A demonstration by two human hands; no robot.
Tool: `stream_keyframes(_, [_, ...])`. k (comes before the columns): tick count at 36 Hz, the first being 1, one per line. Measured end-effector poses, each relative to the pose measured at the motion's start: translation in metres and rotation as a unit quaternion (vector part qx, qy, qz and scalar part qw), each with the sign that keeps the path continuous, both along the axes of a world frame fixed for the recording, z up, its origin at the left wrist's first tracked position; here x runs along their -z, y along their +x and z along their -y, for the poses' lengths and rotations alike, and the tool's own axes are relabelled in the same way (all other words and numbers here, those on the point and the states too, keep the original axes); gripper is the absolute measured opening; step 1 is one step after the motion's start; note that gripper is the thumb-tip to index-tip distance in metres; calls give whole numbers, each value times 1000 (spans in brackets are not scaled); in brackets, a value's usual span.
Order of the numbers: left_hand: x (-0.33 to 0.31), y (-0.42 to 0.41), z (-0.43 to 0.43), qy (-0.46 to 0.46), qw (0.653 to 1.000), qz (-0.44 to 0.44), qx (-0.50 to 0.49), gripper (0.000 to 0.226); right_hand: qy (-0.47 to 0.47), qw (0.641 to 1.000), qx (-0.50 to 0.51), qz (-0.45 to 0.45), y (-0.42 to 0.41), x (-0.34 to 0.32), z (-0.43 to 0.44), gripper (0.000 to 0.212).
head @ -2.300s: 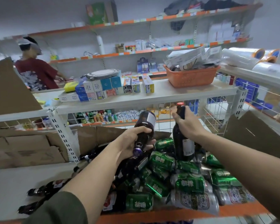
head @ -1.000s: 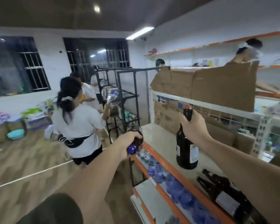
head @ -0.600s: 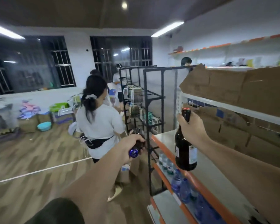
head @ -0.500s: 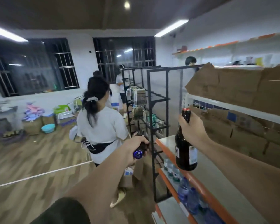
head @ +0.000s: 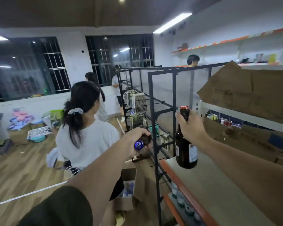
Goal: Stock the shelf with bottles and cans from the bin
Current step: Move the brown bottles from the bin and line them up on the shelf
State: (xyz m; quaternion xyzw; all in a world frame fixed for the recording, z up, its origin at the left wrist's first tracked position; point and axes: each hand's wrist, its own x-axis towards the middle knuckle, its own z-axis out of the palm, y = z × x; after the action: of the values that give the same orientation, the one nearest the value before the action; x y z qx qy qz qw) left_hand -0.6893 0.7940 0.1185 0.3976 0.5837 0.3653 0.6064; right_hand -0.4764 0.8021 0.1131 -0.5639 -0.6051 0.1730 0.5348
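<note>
L fingers [head: 145, 133] curl tight round a blue-cap bottle [head: 138, 144], cap toward the camera. Only the cap and a bit of dark glass show; the rest is hidden behind the L hand [head: 136, 137], held out over the aisle, left of the rack [head: 152, 111]. R fingers [head: 193, 115] and thumb wrap the neck of a brown bottle [head: 185, 154], upright, red cap clear above the R hand [head: 191, 128]. Its base is low over the near end of the shelf [head: 219, 193]; can't tell if it touches. The label is too blurred to read. Both forearms are cut off at the frame's bottom edge, w/ a dark sleeve on the L. Below the shelf's orange edge, lower bottles [head: 180, 198] are blurred and partly hidden, so the count is unsure. Cardboard [head: 252, 92] covers much of the upper tier at right; small items behind it can't be made out. An open carton [head: 128, 174] on the floor is partly behind the L arm. Counts: 2 bottles in hand, 1 per hand; 4 other people: one in a white top [head: 88, 141] close by w/ back turned, 2 farther along the aisle [head: 91, 76] [head: 115, 80], and 1 head [head: 193, 59] past the rack.
</note>
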Motion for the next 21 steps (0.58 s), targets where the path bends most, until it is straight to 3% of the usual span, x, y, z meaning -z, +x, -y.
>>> stream_keyframes(8, [24,-12,-107,-18,996,-31,83,16,-23,998,56,-5,-15,20,-79,33])
stream_keyframes(14, [28,-2,-193,-11,970,-124,210,30,-17,989,144,9,-9,19,-114,30])
stream_keyframes(18, [10,18,-233,55,904,-252,342,25,-34,978,207,6,6,16,-121,31])
stream_keyframes(21, [-6,46,-248,140,822,-348,429,33,-42,965,259,-13,19,14,-116,33])
